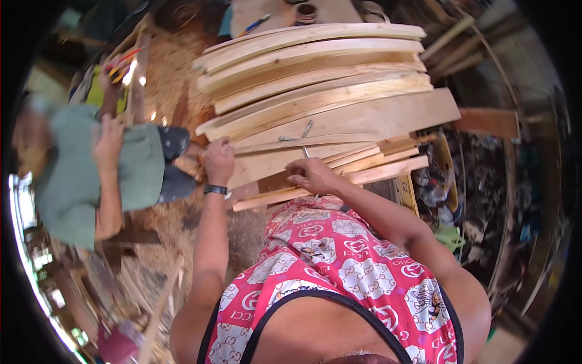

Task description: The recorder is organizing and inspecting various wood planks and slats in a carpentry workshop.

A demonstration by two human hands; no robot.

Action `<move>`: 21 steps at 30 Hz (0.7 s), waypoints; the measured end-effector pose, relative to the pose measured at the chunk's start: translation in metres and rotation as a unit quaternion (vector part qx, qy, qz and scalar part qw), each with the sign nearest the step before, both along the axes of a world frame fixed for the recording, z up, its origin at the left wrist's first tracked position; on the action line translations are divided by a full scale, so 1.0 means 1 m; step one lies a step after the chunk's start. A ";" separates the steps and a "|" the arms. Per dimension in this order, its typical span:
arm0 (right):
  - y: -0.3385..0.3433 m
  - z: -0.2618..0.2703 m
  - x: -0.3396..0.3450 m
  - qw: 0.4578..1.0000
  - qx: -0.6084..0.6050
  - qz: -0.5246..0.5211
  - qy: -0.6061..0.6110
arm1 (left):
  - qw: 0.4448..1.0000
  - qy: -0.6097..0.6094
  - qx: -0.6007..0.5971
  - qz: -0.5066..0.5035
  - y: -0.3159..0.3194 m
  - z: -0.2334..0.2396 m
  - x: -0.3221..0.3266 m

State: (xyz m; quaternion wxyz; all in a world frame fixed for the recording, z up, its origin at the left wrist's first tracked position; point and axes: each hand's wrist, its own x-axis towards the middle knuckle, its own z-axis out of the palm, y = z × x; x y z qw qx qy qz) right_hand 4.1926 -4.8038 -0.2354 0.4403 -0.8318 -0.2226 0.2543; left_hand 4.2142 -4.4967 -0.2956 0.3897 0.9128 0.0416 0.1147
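My left hand (219, 161), with a dark wristband, is at the left end of a thin wooden strip (336, 139) and grips it. The strip lies across a wide pale board (386, 113). My right hand (311, 175) has curled fingers just below the strip, beside a short shiny metal piece (306, 152); whether it holds this is unclear. Past the strip, a metal tool with crossing arms (298, 133) rests on the board. Several curved wooden pieces (318, 59) lie side by side beyond it. Narrow wooden lengths (386, 170) lie at the near right.
At the left stands a co-worker in a green shirt (136, 168), a red and yellow tool (119, 68) in one hand. Wood shavings (170, 68) cover the floor. A jar (305, 13) and a blue pen-like tool (254, 25) sit at the far end. A yellow crate (448, 164) is at right.
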 end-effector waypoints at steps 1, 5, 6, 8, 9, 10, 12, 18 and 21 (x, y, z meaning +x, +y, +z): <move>-0.020 -0.005 -0.008 0.997 -0.008 -0.064 0.040 | 0.997 -0.045 0.058 -0.034 0.009 -0.007 0.023; -0.087 -0.007 -0.039 0.950 -0.046 -0.286 0.118 | 0.978 -0.072 0.138 -0.136 0.019 -0.029 0.102; -0.104 -0.015 -0.052 0.934 -0.041 -0.337 0.108 | 0.969 -0.047 0.182 -0.158 0.012 -0.035 0.115; -0.118 -0.028 -0.073 0.909 -0.038 -0.402 0.098 | 0.942 -0.020 0.259 -0.211 0.002 -0.038 0.137; -0.120 -0.030 -0.086 0.884 -0.023 -0.455 0.102 | 0.940 -0.021 0.255 -0.226 -0.004 -0.036 0.142; -0.118 -0.033 -0.100 0.855 -0.008 -0.507 0.105 | 0.933 -0.012 0.276 -0.229 -0.009 -0.032 0.147; -0.107 -0.032 -0.118 0.839 -0.003 -0.532 0.114 | 0.924 -0.006 0.295 -0.242 -0.019 -0.034 0.153; -0.081 -0.019 -0.136 0.872 -0.105 -0.467 0.105 | 0.898 0.060 0.325 -0.289 -0.032 -0.019 0.182; -0.079 -0.003 -0.124 0.872 -0.086 -0.471 0.101 | 0.887 0.064 0.313 -0.333 -0.034 0.009 0.188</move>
